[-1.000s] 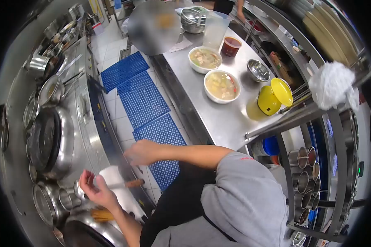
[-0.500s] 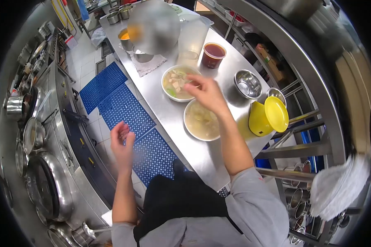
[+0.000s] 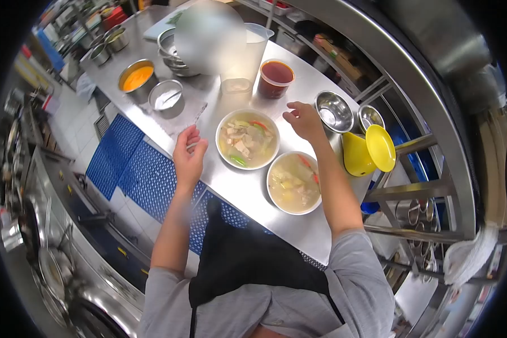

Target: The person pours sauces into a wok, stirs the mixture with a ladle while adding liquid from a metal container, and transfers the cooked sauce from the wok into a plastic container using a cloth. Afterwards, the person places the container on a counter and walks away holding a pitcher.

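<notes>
Two white bowls of soup stand on the steel table. The farther bowl (image 3: 247,168) holds pale chunks, green pieces and a red strip in cloudy broth; the nearer bowl (image 3: 294,213) has similar contents. My left hand (image 3: 188,156) hovers by the table's left edge, fingers loosely curled and thumb apart, with nothing visible in it. Beyond the bowls, my right hand (image 3: 306,121) is over the table, thumb and forefinger apart and no object showing. Closest to it are an empty steel bowl (image 3: 335,115) and a lidded tub of dark red liquid (image 3: 272,90).
A yellow container (image 3: 356,156) stands at the right edge beside a smaller steel bowl (image 3: 371,117). A clear pitcher (image 3: 256,59) is farther back, partly behind a blurred patch. Left are a pot of orange liquid (image 3: 145,93) and a small bowl of white powder (image 3: 166,106).
My right hand has moved off the farther soup bowl to the table space beyond it. The left hand has come up toward the table edge. The whole view has turned.
</notes>
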